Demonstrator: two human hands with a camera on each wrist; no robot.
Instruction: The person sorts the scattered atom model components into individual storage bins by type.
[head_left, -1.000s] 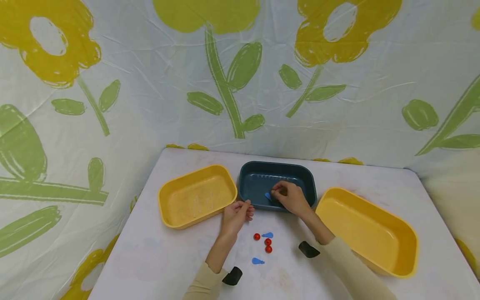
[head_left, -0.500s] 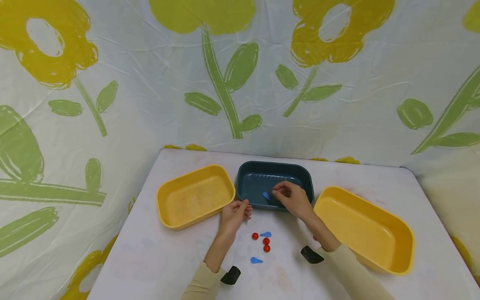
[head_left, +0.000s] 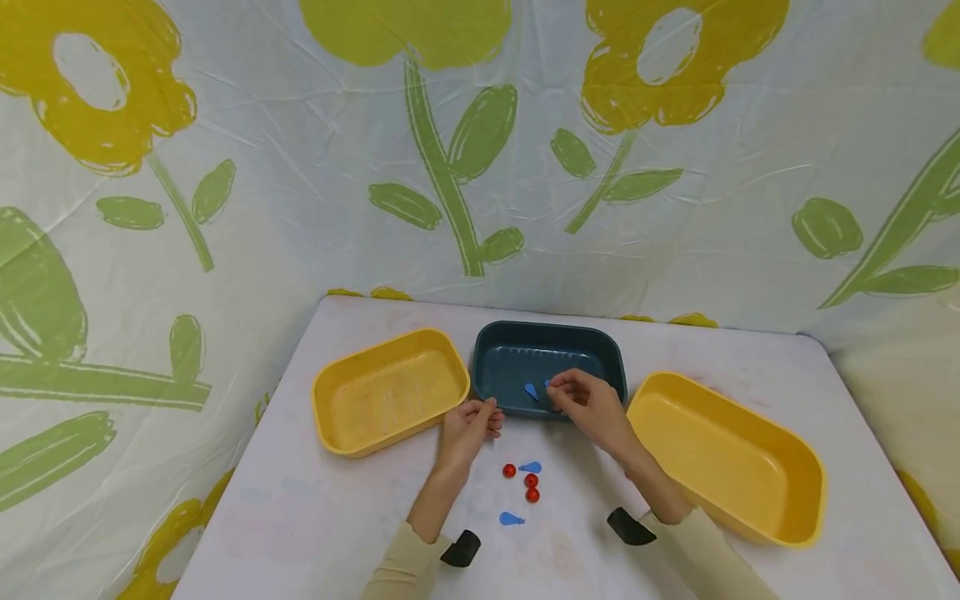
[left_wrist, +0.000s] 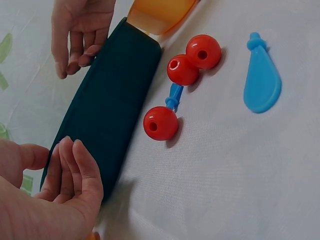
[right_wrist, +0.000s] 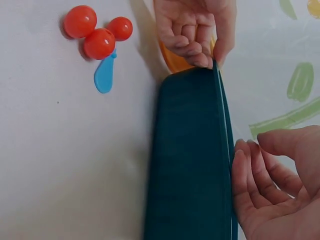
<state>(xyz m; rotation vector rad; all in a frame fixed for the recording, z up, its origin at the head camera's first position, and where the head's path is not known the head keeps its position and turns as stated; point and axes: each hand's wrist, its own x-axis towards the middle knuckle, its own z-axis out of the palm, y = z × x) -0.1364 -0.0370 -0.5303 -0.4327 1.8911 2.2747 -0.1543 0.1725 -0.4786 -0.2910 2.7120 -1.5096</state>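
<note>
My left hand (head_left: 469, 429) pinches the front left rim of a dark teal basin (head_left: 517, 360); the right wrist view shows its thumb and fingers on that rim (right_wrist: 216, 75). My right hand (head_left: 592, 404) hangs over the basin's front right part, its fingers loosely bent. Between its thumb and fingers (right_wrist: 247, 165) I see a gap with nothing held. Inside the basin lies a blue teardrop-shaped piece (head_left: 532, 392), and another blue bit (head_left: 548, 383) shows beside the right fingertips, mostly hidden. Three red beads (head_left: 532, 495) and two more blue pieces (head_left: 512, 518) lie on the table before the basin.
A yellow basin (head_left: 330, 383) with thin clear items in it stands left of the teal one. Another yellow basin (head_left: 813, 500) stands at the right, close to the right forearm. Flower-printed cloth (head_left: 300, 167) hangs behind the table.
My right hand has shifted slightly right and down, away from the blue piece in the basin. A second blue bit now shows by its fingertips. The left hand stays at the rim.
</note>
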